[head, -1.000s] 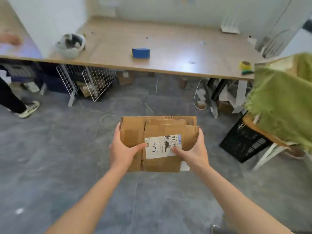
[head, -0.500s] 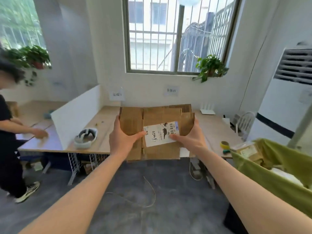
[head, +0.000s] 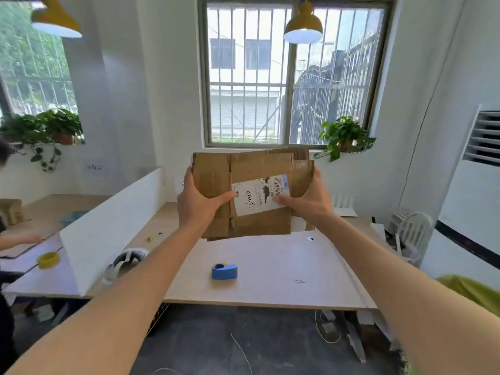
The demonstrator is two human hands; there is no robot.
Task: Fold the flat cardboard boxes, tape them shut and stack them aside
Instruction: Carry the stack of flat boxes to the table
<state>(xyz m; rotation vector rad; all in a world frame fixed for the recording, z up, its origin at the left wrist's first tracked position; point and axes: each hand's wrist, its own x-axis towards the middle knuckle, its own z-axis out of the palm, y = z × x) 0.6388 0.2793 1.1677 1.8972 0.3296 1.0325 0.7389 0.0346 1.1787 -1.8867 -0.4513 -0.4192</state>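
Observation:
I hold a stack of flat brown cardboard boxes (head: 259, 166) up in front of me, above the far part of the wooden table (head: 270, 266). A white shipping label (head: 257, 198) is stuck on the top sheet. My left hand (head: 198, 205) grips the stack's left edge, thumb across the front. My right hand (head: 308, 200) grips the right edge, thumb on the label. A blue tape dispenser (head: 224, 271) lies on the table below the stack.
A white divider panel (head: 108, 228) splits the table on the left, with a white headset (head: 124, 262) at its foot and a yellow tape roll (head: 48, 259) beyond. Another person's arm (head: 19, 236) is at far left. A green cloth (head: 470, 293) lies at right.
The stack rose from low over the floor to chest height above the table. My view lifted from the floor to the window. Both hands kept their hold.

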